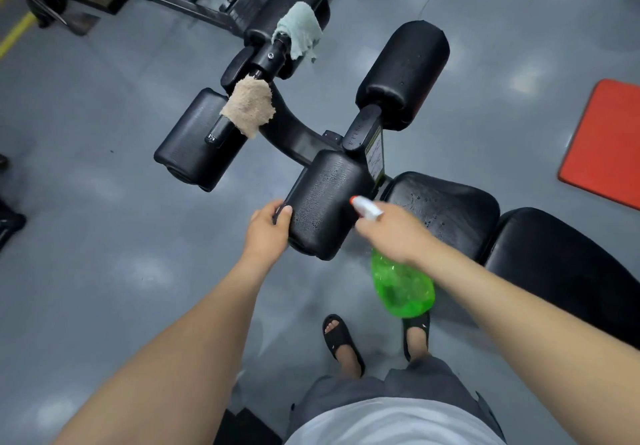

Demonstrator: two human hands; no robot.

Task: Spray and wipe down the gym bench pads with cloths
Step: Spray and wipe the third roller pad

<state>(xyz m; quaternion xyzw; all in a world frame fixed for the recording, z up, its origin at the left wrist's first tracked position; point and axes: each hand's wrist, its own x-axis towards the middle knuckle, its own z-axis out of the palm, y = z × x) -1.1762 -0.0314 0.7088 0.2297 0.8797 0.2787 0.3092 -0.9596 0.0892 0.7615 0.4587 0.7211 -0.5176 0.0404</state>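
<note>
Your white shirt fills the bottom edge, and both bare forearms reach forward from it. The fingers and thumb of your left hand are curled round the end of the near roller pad, with the thumb lying on its top surface. Your right hand is wrapped round the neck of the green spray bottle. Its fingers are mostly hidden behind the back of the hand. The bottle's white, red-tipped nozzle points at that same pad, and its body hangs below your wrist. Droplets bead on the pad and on the seat pad just right of it. Farther out, a tan cloth drapes over the bench's handle bar beside the left roller pad, and a pale green cloth hangs on the bar beyond. A red mat lies on the grey floor to the right.
</note>
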